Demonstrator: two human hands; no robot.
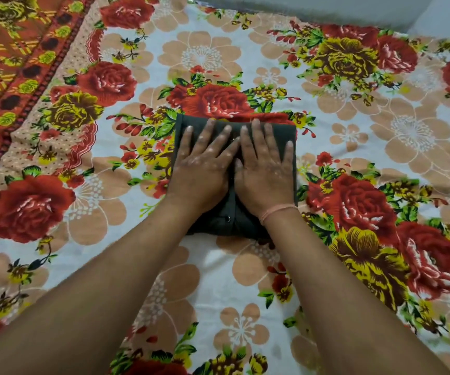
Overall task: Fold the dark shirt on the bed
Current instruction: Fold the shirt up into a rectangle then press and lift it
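Note:
The dark shirt [230,212] lies in the middle of the bed as a small, compact rectangle, with a metal snap visible near its front edge. My left hand [203,166] rests flat on its left half, palm down and fingers spread. Beside it, my right hand [265,169] lies flat on the right half, a thin thread band around the wrist. The two hands touch side by side and cover most of the shirt. Neither hand grips the cloth.
A floral bedsheet [137,266] with red and yellow roses covers the bed. Its orange patterned border [15,63] runs along the far left. A pale wall or bed edge [353,9] shows at the top right.

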